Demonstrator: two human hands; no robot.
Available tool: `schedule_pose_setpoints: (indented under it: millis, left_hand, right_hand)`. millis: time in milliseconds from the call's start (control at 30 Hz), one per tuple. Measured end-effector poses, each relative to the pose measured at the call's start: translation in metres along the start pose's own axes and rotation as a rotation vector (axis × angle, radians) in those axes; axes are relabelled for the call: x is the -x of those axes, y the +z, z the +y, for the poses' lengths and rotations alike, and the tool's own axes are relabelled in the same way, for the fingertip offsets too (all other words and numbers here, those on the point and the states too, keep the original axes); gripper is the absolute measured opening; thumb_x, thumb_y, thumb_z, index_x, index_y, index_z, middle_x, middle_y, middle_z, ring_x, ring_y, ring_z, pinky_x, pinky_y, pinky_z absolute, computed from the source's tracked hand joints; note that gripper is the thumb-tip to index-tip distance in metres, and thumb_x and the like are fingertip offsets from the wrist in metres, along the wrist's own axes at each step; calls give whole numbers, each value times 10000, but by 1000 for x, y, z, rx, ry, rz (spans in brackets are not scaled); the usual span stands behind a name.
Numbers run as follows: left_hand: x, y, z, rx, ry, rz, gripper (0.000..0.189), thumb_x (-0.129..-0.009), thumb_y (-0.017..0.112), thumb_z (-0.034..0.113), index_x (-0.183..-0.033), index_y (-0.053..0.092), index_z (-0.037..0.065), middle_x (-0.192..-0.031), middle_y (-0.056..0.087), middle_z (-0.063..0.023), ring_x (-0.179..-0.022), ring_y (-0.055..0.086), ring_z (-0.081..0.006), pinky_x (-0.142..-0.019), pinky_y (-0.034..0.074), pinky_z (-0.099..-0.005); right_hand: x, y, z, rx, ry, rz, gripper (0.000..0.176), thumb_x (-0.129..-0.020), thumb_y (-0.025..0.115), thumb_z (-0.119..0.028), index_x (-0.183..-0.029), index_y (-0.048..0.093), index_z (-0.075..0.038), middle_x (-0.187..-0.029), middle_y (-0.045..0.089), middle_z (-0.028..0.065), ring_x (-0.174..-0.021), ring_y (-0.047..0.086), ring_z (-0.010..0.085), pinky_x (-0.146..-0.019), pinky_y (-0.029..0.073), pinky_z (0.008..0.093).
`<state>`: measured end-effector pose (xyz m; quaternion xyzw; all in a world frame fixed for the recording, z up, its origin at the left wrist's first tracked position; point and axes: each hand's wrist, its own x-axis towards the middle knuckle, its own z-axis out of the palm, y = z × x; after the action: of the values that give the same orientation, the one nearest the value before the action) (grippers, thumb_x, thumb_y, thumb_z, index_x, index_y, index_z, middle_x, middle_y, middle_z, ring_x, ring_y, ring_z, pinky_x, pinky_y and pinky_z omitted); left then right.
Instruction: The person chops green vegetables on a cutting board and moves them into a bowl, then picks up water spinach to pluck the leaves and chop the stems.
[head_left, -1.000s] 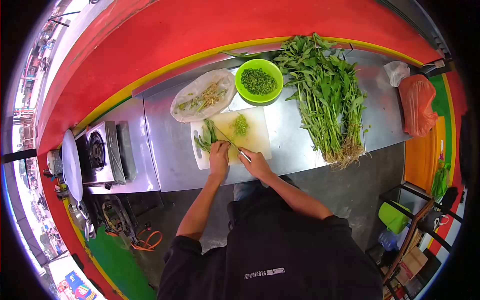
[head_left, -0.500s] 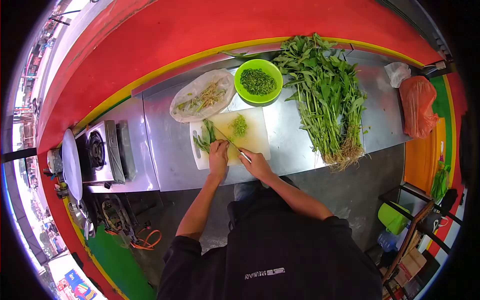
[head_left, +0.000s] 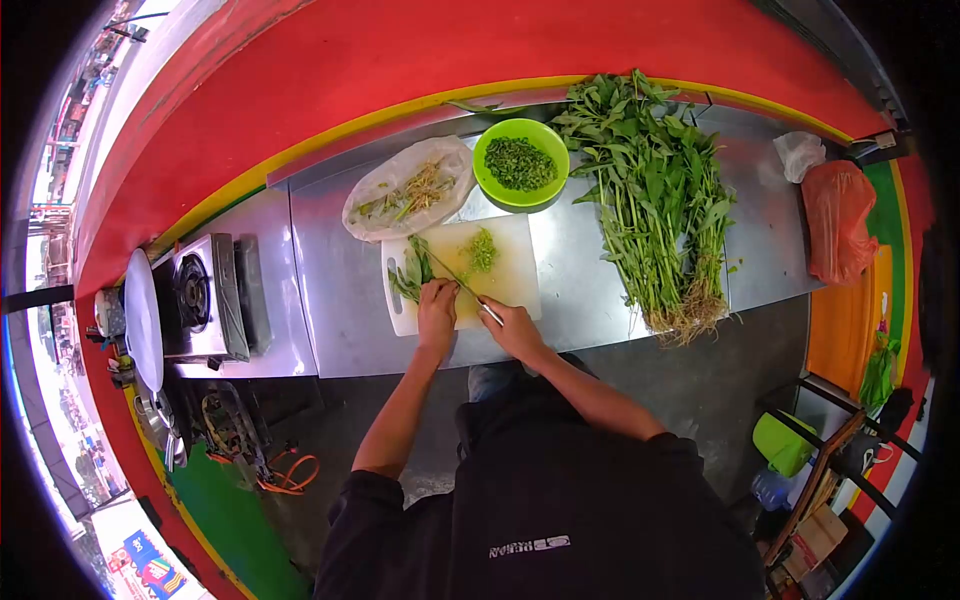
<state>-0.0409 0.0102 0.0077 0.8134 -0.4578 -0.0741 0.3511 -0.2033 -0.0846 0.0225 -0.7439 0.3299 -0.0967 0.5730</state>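
Note:
On a white cutting board (head_left: 515, 240), my left hand (head_left: 437, 312) is closed around a small bunch of leafy greens (head_left: 412, 270), with leaves sticking out past the fingers. My right hand (head_left: 508, 325) grips a knife (head_left: 455, 277) by its handle. Its blade slants up and left across the board, beside the left fingertips. Just right of the blade lies a small pile of chopped green stems (head_left: 481, 250). Behind the board stands a lime-green bowl (head_left: 492, 190) containing finely cut greens (head_left: 520, 164). A clear plastic bag (head_left: 362, 222) with roots and trimmings lies behind the board's left side.
A large bunch of rooted leafy greens (head_left: 655, 200) covers the steel counter (head_left: 350, 320) to the right. Beyond it sit a red plastic bag (head_left: 838, 220) and a white bag (head_left: 798, 155). A gas stove (head_left: 205, 300) stands at far left, against the red wall (head_left: 450, 45).
Both hands, the knife and the greens stay almost in the same place. The whole view has shifted very slightly.

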Motion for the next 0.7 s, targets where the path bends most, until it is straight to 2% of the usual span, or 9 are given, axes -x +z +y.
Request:
schedule_pose_setpoints:
  millis: [267, 533, 700]
  left_hand:
    - [-1, 3, -1, 0, 10, 38, 112, -919, 676, 23, -1026, 703, 7, -1008, 658, -128, -952, 621, -342, -849, 514, -423]
    - [2, -3, 4, -47, 4, 7, 115, -909, 675, 23, -1018, 711, 10, -1004, 659, -132, -960, 617, -339, -846, 512, -425]
    - [-1, 2, -2, -28, 12, 25, 121, -906, 674, 22, -1021, 710, 8, -1000, 660, -136, -956, 614, -343, -849, 506, -434]
  right_hand:
    - [14, -3, 5, -46, -52, 30, 378, -990, 661, -226, -1276, 662, 20, -1144, 711, 266, -1054, 701, 400, -922, 536, 407]
    - [0, -2, 2, 40, 20, -30, 375, -995, 652, -240, -1285, 665, -2, -1122, 716, 264, -1024, 711, 398, -903, 544, 419]
    - [4, -2, -1, -2, -37, 13, 383, -994, 653, -249, -1287, 665, -4, -1120, 717, 263, -1024, 712, 398, -901, 545, 419]
